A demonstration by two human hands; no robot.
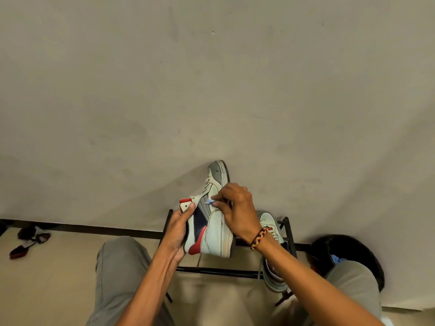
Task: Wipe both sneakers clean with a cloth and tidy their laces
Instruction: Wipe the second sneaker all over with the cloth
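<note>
1. The sneaker (215, 215) being cleaned is a white, grey, navy and red high-top, held up in the air just below the middle of the view, its toe pointing to 12 o'clock against the beige wall (211, 78) and its heel down at 6 o'clock.
2. The left hand (180, 229) grips the sneaker from its 9 o'clock side: the fingers curl behind the ankle collar and the thumb lies across the red-and-white tongue tab.
3. The right hand (237, 208) comes in from 3 o'clock. Its fingertips pinch a small pale blue cloth (210, 201) and hold it against the grey side panel of the sneaker, near the lace eyelets.
4. A braided bracelet (258, 238) in red, yellow and black sits on the right wrist.
5. The second sneaker (273, 252) rests at 4 o'clock from the held one, on a black metal-frame rack (216, 271), partly hidden behind the right forearm; its toe also points toward 12 o'clock.
6. A loose lace end hangs down from the heel area of the held sneaker toward the rack bar.
7. The person's knees, in grey trousers (117, 267), flank the rack at 7 and 5 o'clock.
8. A dark round object (353, 250) with something blue inside stands on the floor at 4 o'clock, beside the right knee.
9. At 9 o'clock, far off along the wall base, a red-and-black pair of footwear (28, 241) lies on the floor.
</note>
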